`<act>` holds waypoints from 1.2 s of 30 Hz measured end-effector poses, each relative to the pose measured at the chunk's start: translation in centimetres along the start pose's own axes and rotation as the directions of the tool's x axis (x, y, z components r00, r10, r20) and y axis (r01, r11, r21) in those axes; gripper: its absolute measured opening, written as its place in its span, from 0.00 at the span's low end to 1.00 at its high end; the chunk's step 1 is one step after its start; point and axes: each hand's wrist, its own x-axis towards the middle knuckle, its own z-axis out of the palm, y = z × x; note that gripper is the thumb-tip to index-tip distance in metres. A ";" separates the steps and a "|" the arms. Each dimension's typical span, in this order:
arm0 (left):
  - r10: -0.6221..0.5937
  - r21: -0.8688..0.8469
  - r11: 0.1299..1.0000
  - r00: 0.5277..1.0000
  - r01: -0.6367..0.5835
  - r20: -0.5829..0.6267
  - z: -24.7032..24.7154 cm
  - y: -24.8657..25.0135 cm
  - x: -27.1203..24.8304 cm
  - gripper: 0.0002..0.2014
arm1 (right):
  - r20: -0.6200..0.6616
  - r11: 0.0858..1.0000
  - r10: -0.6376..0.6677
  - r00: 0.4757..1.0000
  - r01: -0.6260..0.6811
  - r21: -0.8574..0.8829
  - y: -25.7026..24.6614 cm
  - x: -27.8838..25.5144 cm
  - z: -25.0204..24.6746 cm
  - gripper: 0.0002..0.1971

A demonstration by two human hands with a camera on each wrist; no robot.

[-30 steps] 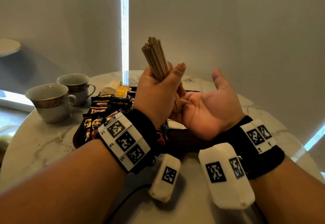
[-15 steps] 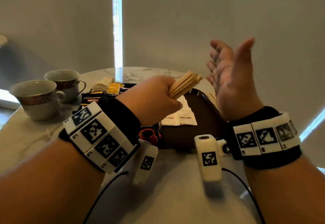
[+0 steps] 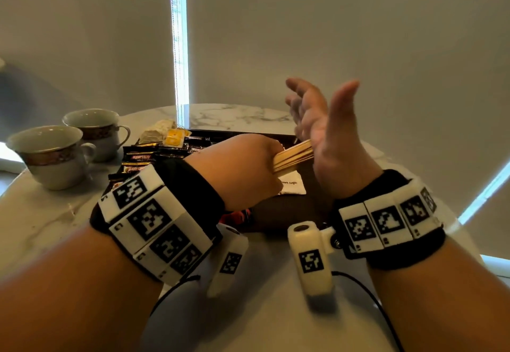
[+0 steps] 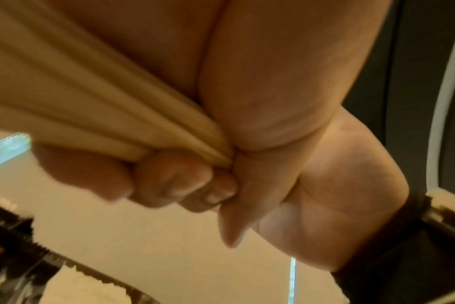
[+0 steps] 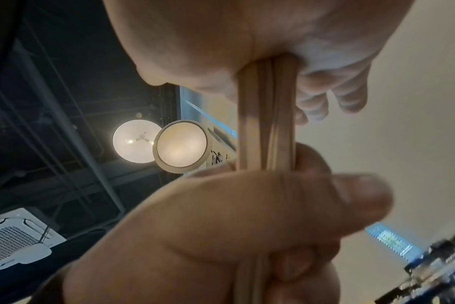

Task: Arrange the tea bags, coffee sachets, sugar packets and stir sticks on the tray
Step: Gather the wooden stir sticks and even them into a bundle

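Marble bench (image 3: 240, 115), dark tray (image 3: 281, 215) holding Kopiko coffee sachets (image 3: 142, 156) and brown sugar packet (image 3: 292, 187).
Left hand (image 3: 242, 169) fisted around stir sticks (image 3: 294, 154) above tray; right hand (image 3: 328, 133) spread flat against their tips.

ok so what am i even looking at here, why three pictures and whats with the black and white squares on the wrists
No robot here: a person works with bare hands, wearing wristbands with printed marker squares and small cameras.

The big picture comes from a camera on the head, looking down at a round marble table. The two close-ups come from the wrist cameras, looking along each hand.

The left hand grips a bundle of wooden stir sticks. The right hand is open, its palm against the sticks' ends.

On the table sits a dark tray holding coffee sachets and a white sugar packet. Two teacups stand at the left.
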 end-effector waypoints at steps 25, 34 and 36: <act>-0.315 -0.816 0.132 0.757 -0.562 -0.572 -0.3 -3.8 2.5 0.09 | 0.468 0.255 0.404 0.786 -0.588 0.767 2.5 1.0 -0.5 0.61; -0.280 -0.805 0.164 0.756 -0.570 -0.592 0.7 -2.7 2.6 0.10 | 0.502 0.248 0.199 0.842 -0.539 0.805 2.1 0.4 0.1 0.67; -0.272 -0.808 0.191 0.761 -0.557 -0.589 0.9 -2.6 2.6 0.10 | 0.489 0.246 0.165 0.856 -0.516 0.820 2.2 0.4 0.2 0.66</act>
